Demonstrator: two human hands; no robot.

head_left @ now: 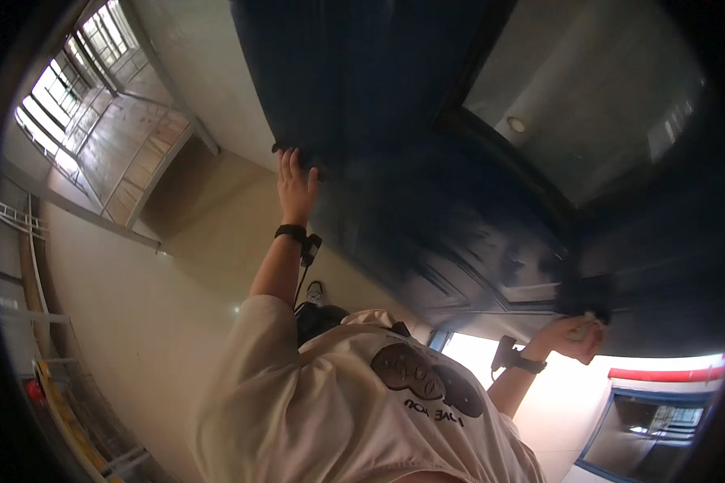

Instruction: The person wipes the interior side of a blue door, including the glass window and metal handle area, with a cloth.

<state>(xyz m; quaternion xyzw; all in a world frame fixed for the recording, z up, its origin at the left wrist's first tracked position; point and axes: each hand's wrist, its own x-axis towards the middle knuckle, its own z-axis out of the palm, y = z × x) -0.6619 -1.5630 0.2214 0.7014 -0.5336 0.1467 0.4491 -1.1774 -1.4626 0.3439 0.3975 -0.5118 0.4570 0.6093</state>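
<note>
A dark blue door (379, 97) with a glass pane (588, 88) fills the upper right. My left hand (296, 185) rests at its left edge, fingers stretched out over a dark fitting, likely the handle. At the far right, my right hand (572, 336) is closed around a small pale, crumpled cloth (591, 322), close against the door's surface. Its fingertips are partly hidden. Black straps with small devices sit on both wrists.
Metal bunk beds (149, 177) stand on the left by bright barred windows. A yellow ladder-like frame (64, 419) is at the lower left. A blue-framed window (644, 435) and a red pipe (664, 374) show at the lower right. My shoe (316, 291) is on the pale floor.
</note>
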